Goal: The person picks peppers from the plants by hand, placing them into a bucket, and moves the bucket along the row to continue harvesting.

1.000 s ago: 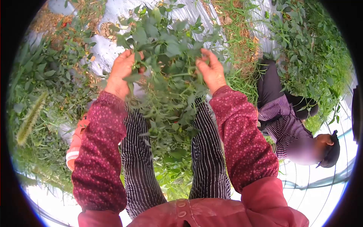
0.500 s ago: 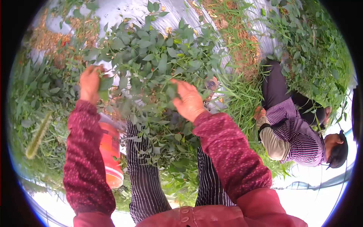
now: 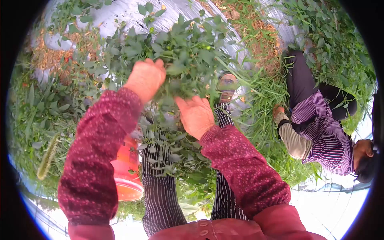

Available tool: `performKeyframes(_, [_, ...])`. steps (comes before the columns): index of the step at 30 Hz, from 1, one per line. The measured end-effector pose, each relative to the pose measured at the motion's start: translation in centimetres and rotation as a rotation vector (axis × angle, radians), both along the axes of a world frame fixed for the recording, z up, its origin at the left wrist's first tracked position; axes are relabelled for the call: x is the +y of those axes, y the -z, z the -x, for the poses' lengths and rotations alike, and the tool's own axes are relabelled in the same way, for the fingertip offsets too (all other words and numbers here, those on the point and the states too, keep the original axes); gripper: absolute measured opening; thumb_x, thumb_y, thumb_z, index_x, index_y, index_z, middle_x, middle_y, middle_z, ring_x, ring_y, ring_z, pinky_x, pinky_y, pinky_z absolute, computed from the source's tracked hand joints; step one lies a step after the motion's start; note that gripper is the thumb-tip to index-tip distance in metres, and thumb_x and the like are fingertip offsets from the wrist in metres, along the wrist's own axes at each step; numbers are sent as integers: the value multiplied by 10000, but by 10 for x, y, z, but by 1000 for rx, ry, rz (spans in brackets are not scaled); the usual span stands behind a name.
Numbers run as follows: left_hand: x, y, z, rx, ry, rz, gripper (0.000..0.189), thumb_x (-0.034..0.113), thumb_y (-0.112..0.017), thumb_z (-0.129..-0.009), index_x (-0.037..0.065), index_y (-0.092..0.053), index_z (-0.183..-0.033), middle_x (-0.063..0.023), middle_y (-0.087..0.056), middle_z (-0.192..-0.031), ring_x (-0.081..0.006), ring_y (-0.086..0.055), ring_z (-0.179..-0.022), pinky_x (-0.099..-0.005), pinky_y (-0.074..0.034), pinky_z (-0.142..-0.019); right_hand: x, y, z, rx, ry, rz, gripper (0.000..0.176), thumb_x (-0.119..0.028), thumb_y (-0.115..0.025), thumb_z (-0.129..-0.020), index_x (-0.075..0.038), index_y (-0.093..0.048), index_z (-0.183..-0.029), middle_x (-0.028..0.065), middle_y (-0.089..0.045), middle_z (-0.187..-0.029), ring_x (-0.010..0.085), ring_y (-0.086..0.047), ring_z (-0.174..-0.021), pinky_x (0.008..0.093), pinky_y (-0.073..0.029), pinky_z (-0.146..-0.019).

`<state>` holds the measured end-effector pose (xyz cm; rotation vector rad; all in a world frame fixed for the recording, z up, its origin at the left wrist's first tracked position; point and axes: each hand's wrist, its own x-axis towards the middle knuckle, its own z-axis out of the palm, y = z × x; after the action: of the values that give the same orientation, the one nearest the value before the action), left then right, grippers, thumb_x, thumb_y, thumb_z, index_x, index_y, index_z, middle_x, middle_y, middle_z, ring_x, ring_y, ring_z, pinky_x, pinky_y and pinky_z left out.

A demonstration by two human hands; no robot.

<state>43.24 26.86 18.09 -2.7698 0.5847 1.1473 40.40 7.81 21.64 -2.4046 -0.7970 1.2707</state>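
Note:
A leafy green bush (image 3: 188, 50) with small pale green pods or buds among its leaves spreads in front of me. My left hand (image 3: 146, 79) is closed at the bush's near side, its fingertips curled into the leaves; what they grip is hidden. Lower and to the right, my right hand (image 3: 196, 117) reaches into the near foliage with fingers apart and nothing visible in them. Blurred leaves lie between the two hands. Beneath my left forearm stands a red bucket (image 3: 127, 170), its inside out of sight.
A co-worker in a striped top (image 3: 320, 134) crouches at the right beside another plant row (image 3: 332, 44). Silvery plastic sheeting (image 3: 116, 14) covers the ground beyond the bush. Grass (image 3: 260, 104) grows between the rows, and a fuzzy seed head (image 3: 48, 158) rises at the left.
My left hand has swung right into the bush and closed. My right hand has moved slightly down. The foliage has shifted, and more of my shoe shows.

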Motion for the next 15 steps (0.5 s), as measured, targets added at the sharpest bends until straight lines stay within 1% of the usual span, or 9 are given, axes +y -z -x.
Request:
performKeyframes(2, [21,5,1,18,-42,8,264,52,-616,-687,126,-620,-940,-29,-551,-927,-216,-594,-839,-345,-509,-663,-13,5,14,47,-1,-11,376,-105,-557,-740,-114,-583,-1115,69,-620,-946,244,-536,-922,375,-396,-824])
performKeyframes(4, [38,3,2,-45,-98,99,298,39,-611,-688,120,-606,-975,-36,-552,-936,-239,-594,-838,-347,-509,-680,-19,7,29,51,132,-124,372,-98,-577,-746,-93,-567,-1119,82,-631,-911,281,-544,-963,403,-399,-867])
performKeyframes(6, [44,1,10,-30,-86,72,329,30,-595,-694,103,-588,-1015,-45,-561,-945,-256,-590,-836,-351,-505,-684,-18,14,33,88,188,-127,327,-102,-570,-775,-82,-576,-1102,97,-635,-946,296,-566,-962,395,-425,-872])
performKeyframes(8, [51,3,21,-73,-169,88,327,29,-578,-708,105,-584,-1026,-54,-570,-956,-256,-593,-825,-358,-505,-681,-14,17,25,346,545,-22,277,-85,-559,-790,-66,-588,-1066,125,-628,-983,317,-585,-917,394,-460,-829])
performKeyframes(10, [50,0,29,-117,-205,94,331,42,-566,-724,111,-575,-1047,-57,-576,-938,-257,-597,-803,-359,-504,-675,-8,18,13,260,544,-25,254,-62,-549,-792,-57,-598,-1041,136,-624,-984,327,-592,-884,397,-479,-794])
performKeyframes(12, [49,-1,38,-187,-250,59,337,60,-563,-733,118,-565,-1064,-51,-581,-917,-256,-600,-779,-359,-503,-663,-2,21,1,-14,487,-340,308,-83,-541,-778,-89,-567,-1085,140,-611,-1010,331,-567,-940,408,-474,-781])
performKeyframes(13, [49,-5,39,-205,-240,36,351,70,-564,-735,125,-558,-1081,-50,-588,-911,-252,-605,-781,-356,-501,-658,1,23,-8,-87,432,-398,334,-72,-532,-769,-99,-571,-1099,132,-599,-1061,326,-552,-988,416,-453,-830])
performKeyframes(14, [47,-7,41,-200,-237,29,351,70,-564,-735,125,-558,-1081,-50,-588,-911,-252,-605,-781,-356,-501,-658,3,33,-13,-80,435,-403,334,-72,-532,-769,-99,-571,-1099,132,-599,-1061,326,-552,-988,416,-453,-830])
performKeyframes(15, [46,-10,43,-159,-312,-4,354,73,-567,-738,134,-558,-1086,-51,-591,-916,-252,-610,-787,-361,-500,-661,5,45,-17,-148,315,-293,357,-66,-529,-761,-104,-570,-1114,121,-592,-1084,321,-543,-1002,420,-434,-858])
